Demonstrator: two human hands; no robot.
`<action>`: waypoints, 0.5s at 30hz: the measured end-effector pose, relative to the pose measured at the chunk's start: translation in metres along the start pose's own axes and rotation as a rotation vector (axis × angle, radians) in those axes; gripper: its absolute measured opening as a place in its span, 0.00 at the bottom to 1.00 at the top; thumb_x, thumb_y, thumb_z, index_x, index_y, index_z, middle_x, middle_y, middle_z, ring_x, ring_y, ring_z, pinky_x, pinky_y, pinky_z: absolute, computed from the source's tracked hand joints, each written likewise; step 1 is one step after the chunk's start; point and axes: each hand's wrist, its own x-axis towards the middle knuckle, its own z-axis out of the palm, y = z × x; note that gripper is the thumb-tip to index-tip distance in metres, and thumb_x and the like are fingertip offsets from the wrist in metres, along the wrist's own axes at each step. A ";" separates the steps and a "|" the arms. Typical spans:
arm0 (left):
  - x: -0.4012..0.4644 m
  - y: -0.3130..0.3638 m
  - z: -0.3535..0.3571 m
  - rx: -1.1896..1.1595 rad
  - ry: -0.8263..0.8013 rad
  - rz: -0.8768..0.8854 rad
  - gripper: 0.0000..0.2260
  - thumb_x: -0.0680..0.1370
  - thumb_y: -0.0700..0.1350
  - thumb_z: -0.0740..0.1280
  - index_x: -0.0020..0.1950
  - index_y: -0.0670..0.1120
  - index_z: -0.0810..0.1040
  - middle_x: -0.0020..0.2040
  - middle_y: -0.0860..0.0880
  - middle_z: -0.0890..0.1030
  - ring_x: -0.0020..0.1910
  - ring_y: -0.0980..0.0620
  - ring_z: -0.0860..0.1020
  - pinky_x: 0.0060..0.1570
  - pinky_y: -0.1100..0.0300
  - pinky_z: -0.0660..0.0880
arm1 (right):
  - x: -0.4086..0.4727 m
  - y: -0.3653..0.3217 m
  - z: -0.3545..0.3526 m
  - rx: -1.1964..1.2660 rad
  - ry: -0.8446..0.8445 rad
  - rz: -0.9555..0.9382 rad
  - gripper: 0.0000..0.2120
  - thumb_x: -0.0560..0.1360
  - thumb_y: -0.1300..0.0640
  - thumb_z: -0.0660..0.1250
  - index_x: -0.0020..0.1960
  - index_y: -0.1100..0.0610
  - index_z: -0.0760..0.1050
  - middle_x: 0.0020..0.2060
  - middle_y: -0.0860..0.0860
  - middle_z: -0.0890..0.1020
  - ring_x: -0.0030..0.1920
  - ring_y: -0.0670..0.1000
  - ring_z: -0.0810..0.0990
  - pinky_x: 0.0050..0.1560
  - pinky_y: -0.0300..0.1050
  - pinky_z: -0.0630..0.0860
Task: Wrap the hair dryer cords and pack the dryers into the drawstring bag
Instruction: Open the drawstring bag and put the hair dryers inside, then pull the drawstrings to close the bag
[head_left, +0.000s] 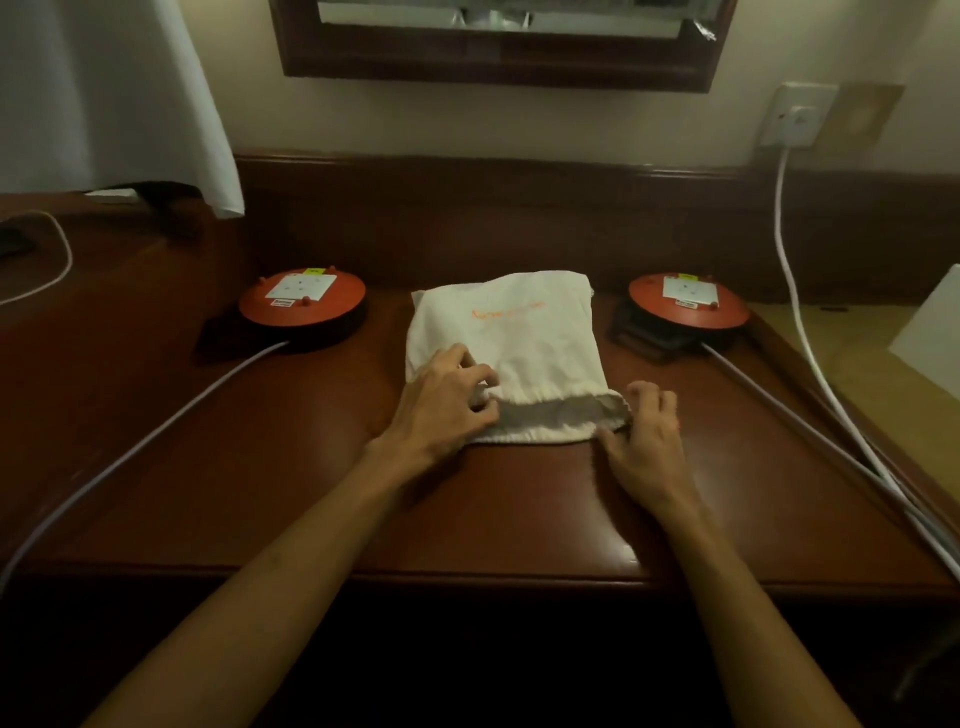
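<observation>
A cream drawstring bag (519, 338) with orange lettering lies flat in the middle of the wooden desk (467, 519), its gathered mouth toward me and slightly agape. My left hand (444, 402) pinches the left corner of the bag's mouth. My right hand (647, 434) holds the right corner of the mouth, fingers curled at the hem. No hair dryer shows outside the bag; whether one lies inside is hidden.
Two round red cable reels stand on the desk, one at the left (302, 306) and one at the right (688, 306), each with a grey cable running toward me. A white cord (795, 291) hangs from a wall socket (795, 117). A dark wooden backboard rises behind the desk.
</observation>
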 end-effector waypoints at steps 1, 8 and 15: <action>0.000 -0.004 0.000 0.016 0.011 0.002 0.10 0.77 0.48 0.71 0.56 0.48 0.84 0.50 0.49 0.75 0.49 0.52 0.75 0.44 0.54 0.78 | 0.003 0.001 0.000 0.020 0.014 0.016 0.22 0.77 0.60 0.70 0.69 0.60 0.67 0.62 0.57 0.67 0.51 0.53 0.72 0.50 0.47 0.72; -0.029 -0.039 -0.006 0.013 0.059 -0.247 0.27 0.74 0.50 0.76 0.72 0.50 0.75 0.64 0.46 0.71 0.63 0.46 0.68 0.62 0.57 0.68 | 0.016 0.014 -0.003 -0.082 0.002 -0.050 0.07 0.79 0.60 0.68 0.44 0.62 0.79 0.42 0.51 0.73 0.41 0.52 0.74 0.39 0.35 0.66; -0.065 -0.081 -0.027 -0.073 0.176 -0.338 0.05 0.80 0.42 0.69 0.48 0.44 0.85 0.38 0.47 0.84 0.37 0.49 0.81 0.37 0.55 0.77 | 0.015 0.028 -0.012 0.157 0.127 0.052 0.06 0.79 0.59 0.69 0.44 0.60 0.81 0.39 0.54 0.81 0.41 0.57 0.78 0.42 0.46 0.73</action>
